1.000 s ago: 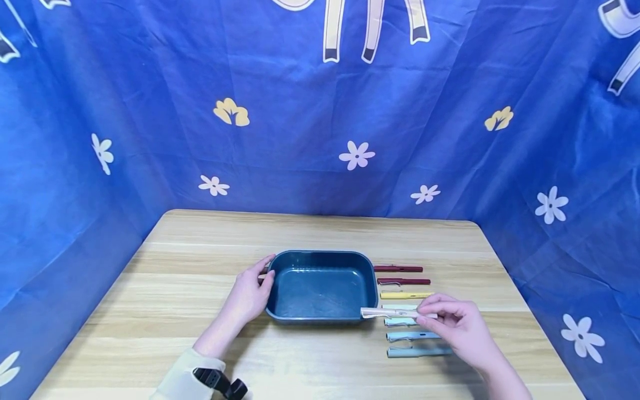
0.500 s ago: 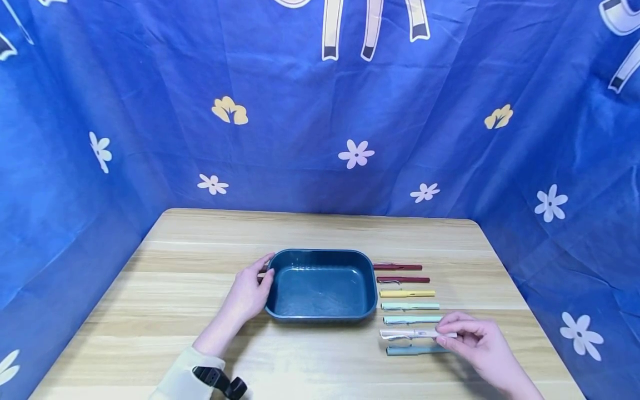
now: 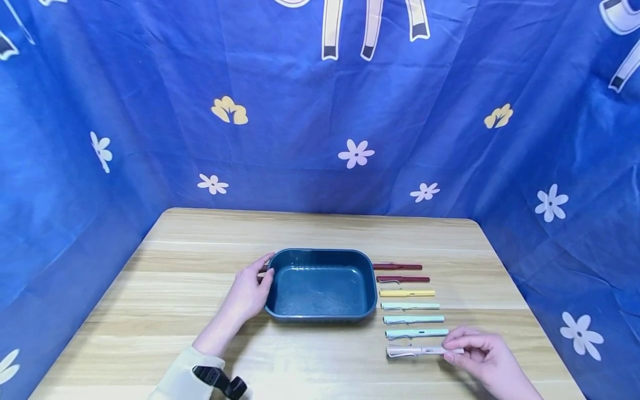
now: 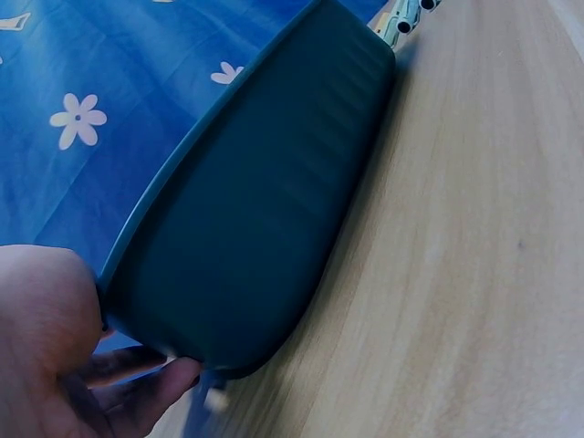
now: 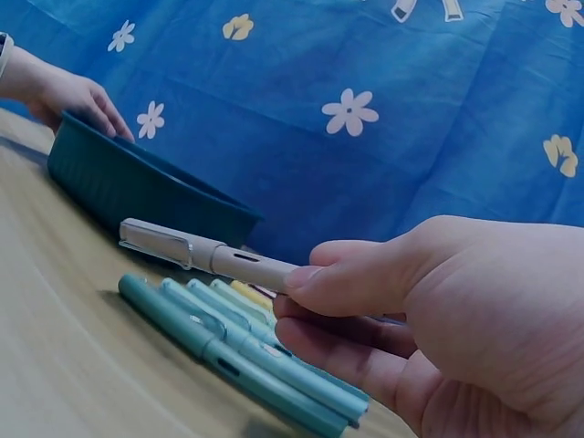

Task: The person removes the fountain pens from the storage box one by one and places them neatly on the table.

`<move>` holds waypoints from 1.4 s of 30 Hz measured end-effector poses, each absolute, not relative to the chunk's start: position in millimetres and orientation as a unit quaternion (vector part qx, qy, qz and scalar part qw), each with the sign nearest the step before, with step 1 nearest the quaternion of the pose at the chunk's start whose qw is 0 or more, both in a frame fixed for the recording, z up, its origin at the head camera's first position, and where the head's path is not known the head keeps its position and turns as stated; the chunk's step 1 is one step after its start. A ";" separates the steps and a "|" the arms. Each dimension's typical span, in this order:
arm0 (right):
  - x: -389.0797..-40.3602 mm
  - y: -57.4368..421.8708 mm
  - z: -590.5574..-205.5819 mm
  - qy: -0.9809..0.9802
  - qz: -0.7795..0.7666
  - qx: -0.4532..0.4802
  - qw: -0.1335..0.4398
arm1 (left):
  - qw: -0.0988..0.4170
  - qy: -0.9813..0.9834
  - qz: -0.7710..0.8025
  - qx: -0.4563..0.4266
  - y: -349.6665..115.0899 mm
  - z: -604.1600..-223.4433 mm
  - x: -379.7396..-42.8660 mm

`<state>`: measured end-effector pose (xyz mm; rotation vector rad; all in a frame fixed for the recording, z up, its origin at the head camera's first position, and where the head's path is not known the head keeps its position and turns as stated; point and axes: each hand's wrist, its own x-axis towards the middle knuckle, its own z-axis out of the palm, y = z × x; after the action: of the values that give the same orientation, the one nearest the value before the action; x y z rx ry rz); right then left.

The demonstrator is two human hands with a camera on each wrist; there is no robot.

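Note:
My left hand [image 3: 252, 289] grips the left end of a dark teal plastic box [image 3: 320, 319], thumb at the rim and fingers against the outside wall. My right hand [image 3: 477, 355] pinches the barrel end of a whitish capped pen [image 3: 417, 351], its clip end pointing left. In the right wrist view that pen is above a blue-green pen [image 5: 219, 351], which it hides in the head view. Farther back in the row lie a light blue pen [image 3: 416, 333], two pale green pens, a yellow pen [image 3: 407, 293] and two dark red pens [image 3: 403, 279].
The light wood table [image 3: 165, 300] reaches back to a blue patterned cloth [image 3: 300, 139] that hangs at the back and both sides. The box stands just left of the pen row. A black strap [image 3: 215, 378] sits on the left sleeve.
My right hand has carried the whitish pen from the box's front right corner, over the row, to its near end. The left hand and the box have stayed put.

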<state>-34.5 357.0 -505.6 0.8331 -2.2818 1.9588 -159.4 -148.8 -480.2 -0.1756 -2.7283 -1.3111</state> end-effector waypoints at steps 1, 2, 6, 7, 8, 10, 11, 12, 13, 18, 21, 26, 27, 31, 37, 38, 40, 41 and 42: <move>-33.6 358.0 -507.1 -0.733 0.627 0.264 0.006 | 0.055 -0.898 -0.433 -0.058 -148.7 -480.2 -159.3; -32.8 358.9 -508.9 -0.730 0.631 0.263 -0.001 | 0.056 -0.897 -0.434 -0.059 -148.6 -479.9 -159.2; -30.9 362.1 -516.8 -0.709 0.650 0.274 -0.026 | 0.058 -0.896 -0.436 -0.060 -148.3 -479.0 -158.5; -30.9 362.6 -518.7 -0.703 0.654 0.278 -0.032 | 0.058 -0.896 -0.437 -0.059 -148.3 -479.0 -158.3; -30.8 363.0 -520.5 -0.699 0.656 0.282 -0.037 | 0.058 -0.896 -0.437 -0.060 -148.4 -479.0 -158.3; -30.8 363.6 -522.9 -0.698 0.657 0.282 -0.046 | 0.058 -0.895 -0.438 -0.059 -148.5 -479.2 -158.1; -31.0 363.8 -523.8 -0.700 0.654 0.284 -0.047 | 0.059 -0.895 -0.438 -0.059 -148.6 -479.5 -158.1; -31.1 363.9 -524.7 -0.704 0.648 0.286 -0.046 | 0.059 -0.896 -0.437 -0.059 -148.7 -479.6 -158.0; -30.9 364.1 -525.1 -0.710 0.641 0.288 -0.044 | 0.060 -0.896 -0.436 -0.058 -148.6 -479.7 -157.8; -29.8 362.3 -523.3 -0.758 0.593 0.269 -0.043 | 0.061 -0.898 -0.432 -0.060 -148.4 -480.9 -156.9; -29.3 359.7 -522.3 -0.794 0.554 0.249 -0.039 | 0.062 -0.897 -0.433 -0.059 -148.4 -481.7 -156.2; -29.2 356.0 -523.4 -0.826 0.509 0.242 -0.017 | 0.064 -0.897 -0.434 -0.058 -148.3 -481.6 -155.4; -29.5 355.4 -523.8 -0.828 0.503 0.246 -0.012 | 0.064 -0.896 -0.435 -0.056 -148.1 -481.3 -155.2; -30.0 354.3 -526.7 -0.829 0.500 0.252 -0.009 | 0.061 -0.897 -0.435 -0.056 -147.9 -480.3 -155.6; -29.7 355.0 -527.4 -0.819 0.509 0.265 -0.004 | 0.057 -0.898 -0.432 -0.055 -147.2 -479.0 -155.7; -29.6 355.2 -527.5 -0.817 0.508 0.271 0.000 | 0.057 -0.898 -0.432 -0.054 -147.0 -478.9 -155.7; -29.4 356.1 -528.4 -0.816 0.506 0.281 0.010 | 0.056 -0.898 -0.433 -0.052 -146.7 -479.0 -156.0; -29.2 356.5 -529.0 -0.815 0.504 0.285 0.016 | 0.056 -0.897 -0.434 -0.053 -146.7 -479.1 -156.0; -29.1 356.9 -529.8 -0.816 0.501 0.288 0.021 | 0.056 -0.897 -0.435 -0.053 -146.8 -479.3 -155.9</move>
<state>-29.1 356.9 -529.8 0.8944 -2.5290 1.5547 -155.9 -146.8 -479.3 -0.1615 -2.7219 -1.3195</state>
